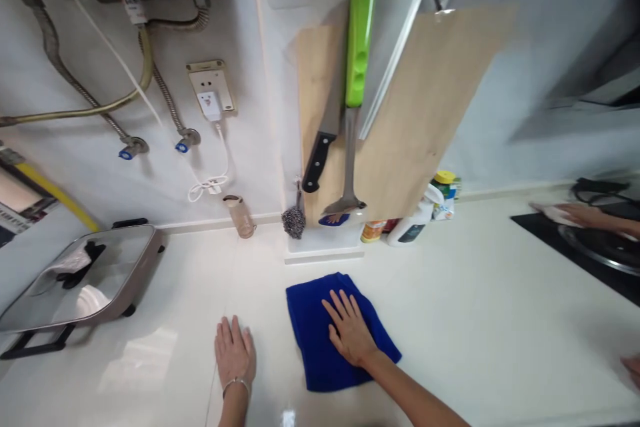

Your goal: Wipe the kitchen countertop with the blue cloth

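Observation:
A folded blue cloth (320, 353) lies flat on the white countertop (450, 347). On top of it rests my right hand (351, 330), palm down, fingers stretched out and a little spread. To the left of the cloth, my left hand (235, 353) lies flat on the bare counter with its fingers extended and nothing under it but the surface. A bracelet (236, 383) circles my left wrist.
A lidded electric pan (115, 280) stands at left. Along the wall are a small jar (240, 217), a scrubber (294, 220) and a white bottle (413, 227). A knife (320, 157), a green-handled ladle (357, 67) and a cutting board (430, 100) hang above. A co-worker's hand (583, 215) wipes by the stove (600, 253).

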A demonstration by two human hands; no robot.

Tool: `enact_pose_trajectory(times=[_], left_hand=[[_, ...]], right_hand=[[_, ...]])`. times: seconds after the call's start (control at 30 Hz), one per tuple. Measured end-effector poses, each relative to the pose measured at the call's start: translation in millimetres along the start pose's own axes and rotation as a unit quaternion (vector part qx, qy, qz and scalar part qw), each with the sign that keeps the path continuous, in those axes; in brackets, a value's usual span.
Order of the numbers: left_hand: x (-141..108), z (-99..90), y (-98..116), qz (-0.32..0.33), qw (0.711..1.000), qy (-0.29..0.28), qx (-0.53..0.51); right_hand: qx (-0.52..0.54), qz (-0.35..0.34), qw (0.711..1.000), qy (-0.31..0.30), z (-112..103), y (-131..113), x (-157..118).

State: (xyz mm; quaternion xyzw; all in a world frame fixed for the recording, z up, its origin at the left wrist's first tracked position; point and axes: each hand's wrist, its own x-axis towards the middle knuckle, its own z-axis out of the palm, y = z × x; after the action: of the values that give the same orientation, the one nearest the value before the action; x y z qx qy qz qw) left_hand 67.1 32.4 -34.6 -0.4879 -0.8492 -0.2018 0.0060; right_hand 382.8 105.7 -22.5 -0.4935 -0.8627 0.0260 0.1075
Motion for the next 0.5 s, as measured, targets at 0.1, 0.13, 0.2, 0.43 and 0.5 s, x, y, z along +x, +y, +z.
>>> enact_pose_trajectory(times=[0.1, 0.13, 0.2, 0.43, 0.5], left_hand=[[1, -4.8, 5, 0.0, 1.0, -0.006, 0.003], [1, -5.9, 6, 0.001, 1.0, -0.006, 0.003], [0, -7.3, 8, 0.005, 1.0, -0.002, 0.003], [-1, -10.8, 14, 0.016, 1.0, -0.004, 0.006], [-1, -12.1, 16, 0.019, 1.0, -0.008, 0.01]], right_hand=[[-0.034, 0.063, 0.997, 0.024, -2, 45, -36], [-0.045, 0.083, 0.995, 0.031, -2, 61, -50], [-0.066, 0.125, 0.989, 0.043, -2, 93, -79], [-0.123, 0.264, 0.953, 0.079, -3, 167, -166], [-0.135, 0.293, 0.943, 0.079, -4, 162, -173]])
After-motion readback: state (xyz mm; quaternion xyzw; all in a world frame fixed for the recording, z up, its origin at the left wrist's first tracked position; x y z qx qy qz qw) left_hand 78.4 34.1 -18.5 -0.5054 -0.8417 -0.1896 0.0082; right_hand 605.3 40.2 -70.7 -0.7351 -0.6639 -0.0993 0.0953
